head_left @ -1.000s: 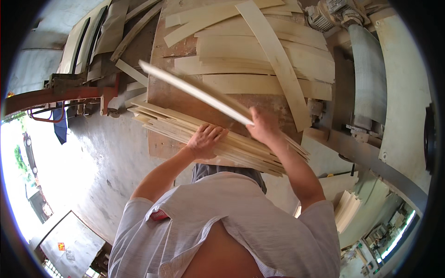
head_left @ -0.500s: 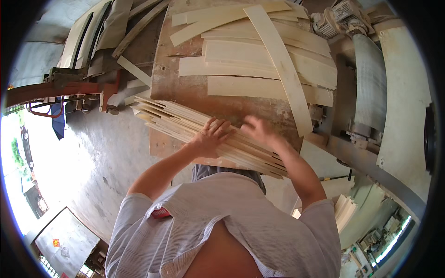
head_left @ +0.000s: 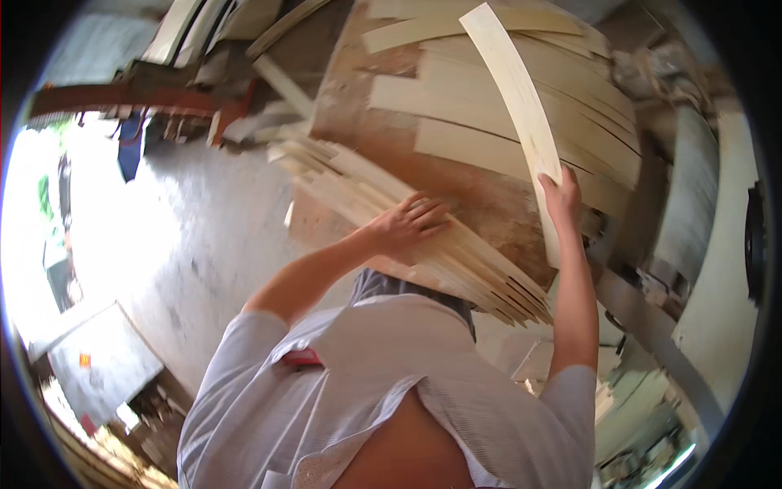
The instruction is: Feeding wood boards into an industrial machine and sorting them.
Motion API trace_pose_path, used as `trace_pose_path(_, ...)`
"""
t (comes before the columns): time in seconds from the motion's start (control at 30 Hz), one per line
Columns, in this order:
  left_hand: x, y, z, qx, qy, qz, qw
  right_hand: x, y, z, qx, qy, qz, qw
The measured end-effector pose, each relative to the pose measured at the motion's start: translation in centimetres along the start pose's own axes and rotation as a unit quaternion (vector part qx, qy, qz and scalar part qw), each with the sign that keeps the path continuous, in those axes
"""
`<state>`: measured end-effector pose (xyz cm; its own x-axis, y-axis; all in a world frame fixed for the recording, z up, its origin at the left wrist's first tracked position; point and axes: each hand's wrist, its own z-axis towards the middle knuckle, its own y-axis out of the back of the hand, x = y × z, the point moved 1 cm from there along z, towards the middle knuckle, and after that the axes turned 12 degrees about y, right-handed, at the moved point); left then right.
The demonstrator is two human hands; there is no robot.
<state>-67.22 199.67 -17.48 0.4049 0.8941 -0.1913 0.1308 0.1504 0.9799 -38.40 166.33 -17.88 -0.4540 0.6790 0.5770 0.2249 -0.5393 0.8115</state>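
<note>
The right hand [head_left: 561, 194] grips a long pale board [head_left: 521, 98], most of it stretching ahead of that hand. The left hand [head_left: 414, 226] rests, spread out, on a bundle of wooden strips [head_left: 489, 273] beneath it on the counter [head_left: 489, 205]

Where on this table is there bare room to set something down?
On the table, a bare band lies between the bundle under the left hand and the far boards, bordered right by the strip in the right hand. The far side is crowded.
</note>
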Motion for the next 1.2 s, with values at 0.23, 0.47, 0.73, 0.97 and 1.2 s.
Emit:
trace_pose_path(0.23, -0.1, 2.1, -0.8, 0.001, 0.016, -0.124, 0.992, 8.3, -3.7, -11.3, 0.265, 0.103, -0.015, 0.959)
trace_pose_path(0.47, -1.0, 2.0, -3.8, -0.044, 0.067, -0.114, 0.99, 16.0, -5.2, -14.2, 0.289, 0.12, -0.002, 0.95)
trace_pose_path(0.73, -0.2, 3.4, -4.8, 0.014, 0.061, -0.102, 0.993, 25.7, -7.3, -15.4, 0.352, 0.134, -0.168, 0.911)
trace_pose_path(0.97, -0.4, 2.5, -5.5, -0.053, 0.084, -0.121, 0.988, 26.4, -9.1, -16.8, 0.298, 0.13, -0.169, 0.931)
trace_pose_path(1.2, 6.0, 6.1, -9.1, -0.054, 0.198, -0.195, 0.959, 25.0, -9.0, -18.0, 0.244, 0.204, -0.166, 0.934)
